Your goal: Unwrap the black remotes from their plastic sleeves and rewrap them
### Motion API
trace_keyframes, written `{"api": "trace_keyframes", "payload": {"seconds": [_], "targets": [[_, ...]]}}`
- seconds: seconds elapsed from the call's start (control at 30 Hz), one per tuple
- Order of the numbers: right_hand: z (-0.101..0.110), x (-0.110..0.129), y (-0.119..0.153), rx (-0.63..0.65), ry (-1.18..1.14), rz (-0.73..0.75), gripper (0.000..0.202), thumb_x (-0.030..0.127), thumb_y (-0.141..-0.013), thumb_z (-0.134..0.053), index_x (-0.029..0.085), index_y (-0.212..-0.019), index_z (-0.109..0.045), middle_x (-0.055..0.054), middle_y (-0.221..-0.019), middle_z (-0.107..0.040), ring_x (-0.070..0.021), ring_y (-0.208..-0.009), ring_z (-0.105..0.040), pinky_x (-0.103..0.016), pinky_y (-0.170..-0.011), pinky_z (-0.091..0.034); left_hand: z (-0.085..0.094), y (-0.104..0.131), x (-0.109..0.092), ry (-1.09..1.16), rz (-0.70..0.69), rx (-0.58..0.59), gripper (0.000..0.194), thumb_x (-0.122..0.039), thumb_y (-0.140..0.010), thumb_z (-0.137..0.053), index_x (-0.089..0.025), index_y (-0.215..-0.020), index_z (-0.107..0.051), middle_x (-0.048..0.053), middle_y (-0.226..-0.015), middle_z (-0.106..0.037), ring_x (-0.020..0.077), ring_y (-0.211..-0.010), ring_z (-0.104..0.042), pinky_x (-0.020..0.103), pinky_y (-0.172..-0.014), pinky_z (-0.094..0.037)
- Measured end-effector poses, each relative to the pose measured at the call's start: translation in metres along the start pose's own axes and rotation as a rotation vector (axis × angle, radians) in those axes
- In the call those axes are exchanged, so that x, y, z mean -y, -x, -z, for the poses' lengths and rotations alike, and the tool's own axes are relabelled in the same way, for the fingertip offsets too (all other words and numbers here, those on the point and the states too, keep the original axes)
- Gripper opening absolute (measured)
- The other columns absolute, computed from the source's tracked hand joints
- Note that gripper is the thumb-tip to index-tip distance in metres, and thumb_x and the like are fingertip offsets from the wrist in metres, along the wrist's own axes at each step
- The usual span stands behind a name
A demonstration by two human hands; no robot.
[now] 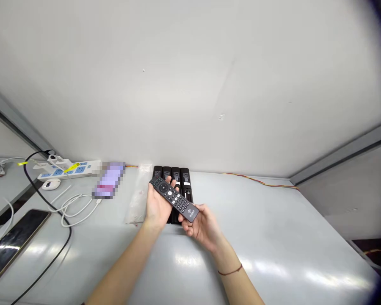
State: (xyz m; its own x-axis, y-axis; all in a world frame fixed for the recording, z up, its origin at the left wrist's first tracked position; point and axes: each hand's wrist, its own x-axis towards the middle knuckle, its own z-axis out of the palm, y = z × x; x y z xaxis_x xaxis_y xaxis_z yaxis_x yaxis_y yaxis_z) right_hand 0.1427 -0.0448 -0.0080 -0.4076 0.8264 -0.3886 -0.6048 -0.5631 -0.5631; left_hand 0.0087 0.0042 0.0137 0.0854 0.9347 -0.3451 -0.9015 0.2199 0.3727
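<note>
A black remote control [174, 198] lies tilted across both my hands, its button side facing up. My left hand [157, 207] cradles its upper end, with fingertips showing past the far edge. At the lower end, my right hand [203, 224] grips the remote between thumb and fingers. Behind and beneath them, several more black remote controls [186, 176] lie side by side on the table, backs up. The rightmost one shows an uncovered battery bay. My hands and the held remote hide much of this row.
Left of the row lies a clear plastic bag [139, 195]. Farther left are a phone with a blurred screen [109, 180], a white power strip [82, 169], a white mouse [51, 184], tangled cables and a dark phone [15, 241]. Red and yellow wires [260, 181] run along the wall.
</note>
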Motion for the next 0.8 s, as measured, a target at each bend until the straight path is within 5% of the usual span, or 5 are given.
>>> {"api": "trace_keyframes", "payload": {"seconds": [0.3,0.53,0.7,0.8], "targets": [[-0.015,-0.02,-0.003,0.129,-0.07,-0.126,0.04,0.049,-0.084,-0.052,0.011,-0.092,-0.062,-0.003,-0.07,-0.061,-0.0117,-0.05,-0.059,-0.02,-0.039,-0.048,0.006,-0.001,-0.01,-0.289,0.189,0.035,0.05,-0.053,-0.09,-0.041,-0.014,-0.111,-0.062,0.01,-0.09,-0.069,0.0177,-0.079,-0.065,0.03,-0.075,-0.052],[-0.016,-0.022,0.002,0.164,0.014,-0.052,0.038,0.038,-0.077,-0.068,0.017,-0.104,-0.052,0.0,-0.075,-0.062,-0.0109,-0.052,-0.062,-0.014,-0.035,-0.043,0.001,0.004,-0.003,-0.351,-0.005,0.06,0.042,-0.031,-0.086,-0.058,-0.028,-0.127,-0.049,0.001,-0.091,-0.066,0.0099,-0.065,-0.062,0.022,-0.061,-0.052],[-0.027,-0.02,0.008,-0.004,0.264,0.069,0.054,0.036,-0.067,-0.078,0.022,-0.104,-0.042,-0.003,-0.083,-0.067,-0.0167,-0.058,-0.069,-0.016,-0.035,-0.046,0.0,0.013,0.004,-0.563,0.2,0.047,0.058,-0.064,-0.083,-0.043,-0.015,-0.108,-0.062,0.008,-0.08,-0.066,0.0125,-0.055,-0.06,0.019,-0.039,-0.041],[-0.028,-0.013,0.011,-0.189,0.4,0.151,0.051,0.046,-0.069,-0.075,0.022,-0.1,-0.043,-0.002,-0.08,-0.068,-0.017,-0.059,-0.069,-0.017,-0.038,-0.048,-0.001,0.017,0.009,-0.738,0.162,0.118,0.053,-0.061,-0.081,-0.049,-0.017,-0.108,-0.062,0.011,-0.094,-0.068,0.0155,-0.065,-0.064,0.018,-0.037,-0.037]]}}
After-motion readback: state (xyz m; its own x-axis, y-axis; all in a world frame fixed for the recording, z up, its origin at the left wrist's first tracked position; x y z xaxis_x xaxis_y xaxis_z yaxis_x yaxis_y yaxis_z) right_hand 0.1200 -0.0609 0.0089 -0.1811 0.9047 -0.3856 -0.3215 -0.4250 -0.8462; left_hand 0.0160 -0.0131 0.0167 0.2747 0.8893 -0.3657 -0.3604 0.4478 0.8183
